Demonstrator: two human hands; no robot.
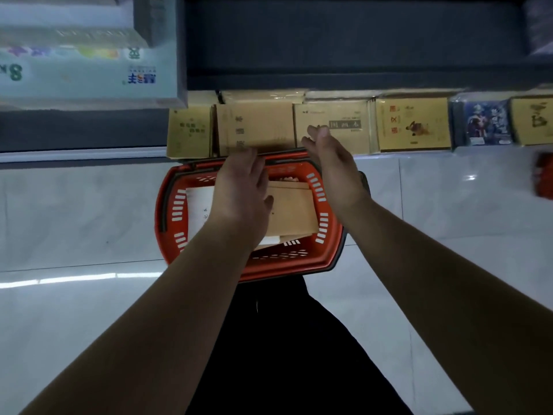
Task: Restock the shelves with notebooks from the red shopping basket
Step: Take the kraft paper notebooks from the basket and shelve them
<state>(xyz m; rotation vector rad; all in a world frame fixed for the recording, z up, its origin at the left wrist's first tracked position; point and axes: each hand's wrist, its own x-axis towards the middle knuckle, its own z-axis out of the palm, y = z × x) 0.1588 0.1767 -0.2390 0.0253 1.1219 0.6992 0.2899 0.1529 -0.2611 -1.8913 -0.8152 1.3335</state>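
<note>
A red shopping basket (170, 211) stands on the pale floor below the bottom shelf, with brown and white notebooks (294, 209) lying flat inside. My left hand (242, 190) reaches over the basket, its straight fingers touching the lower edge of a tan notebook stack (254, 127) upright on the shelf. My right hand (332, 163) is open beside that stack, fingers up, holding nothing. The left hand hides part of the basket's contents.
Along the low shelf stand more tan notebooks (413, 124), a blue illustrated pack (486, 122) and another tan book (534, 121). A large pale box (89, 70) sits at upper left. A red object (543, 178) shows at the right edge. Dark trousers fill the bottom centre.
</note>
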